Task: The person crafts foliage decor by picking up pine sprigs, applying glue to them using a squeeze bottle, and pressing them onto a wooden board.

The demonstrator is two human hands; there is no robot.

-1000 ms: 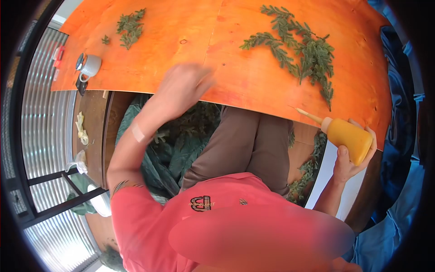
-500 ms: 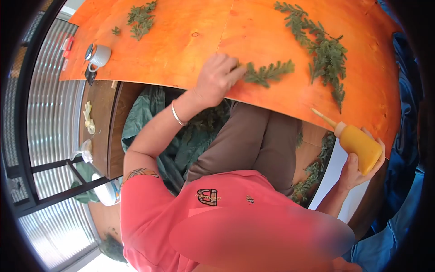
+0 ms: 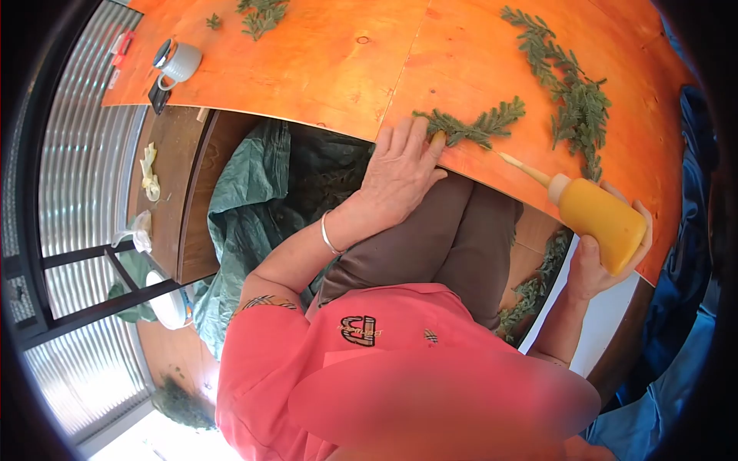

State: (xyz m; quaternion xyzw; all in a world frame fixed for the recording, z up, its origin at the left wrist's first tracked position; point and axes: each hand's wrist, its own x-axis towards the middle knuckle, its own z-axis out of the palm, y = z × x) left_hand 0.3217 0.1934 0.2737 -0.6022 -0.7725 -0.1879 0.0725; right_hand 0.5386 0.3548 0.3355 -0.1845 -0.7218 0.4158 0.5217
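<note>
My left hand [image 3: 401, 170] lies palm down at the table's front edge, fingers stretched out and thumb apart. Its fingertips meet the left end of a small green fir-like sprig [image 3: 480, 127] lying flat on the orange table. A yellowish patch shows on the index fingertip; I cannot tell what it is. In my right hand [image 3: 590, 270] is a yellow squeeze bottle [image 3: 603, 223], tilted, with its long pale nozzle pointing up and left. The nozzle tip is close to the underside of the sprig; whether they touch is unclear.
Longer green branches [image 3: 578, 107] lie on the orange table [image 3: 330, 84] to the right, with smaller sprigs [image 3: 264, 17] at the far left. A grey mug [image 3: 181, 61] stands near the left edge. Below are a green plastic sheet [image 3: 242, 192] and a leafy garland [image 3: 530, 296].
My left hand has gone from closed on the sprig's end to stretched fingers at the table edge. The bottle's nozzle has come closer to the sprig. The view has shifted slightly.
</note>
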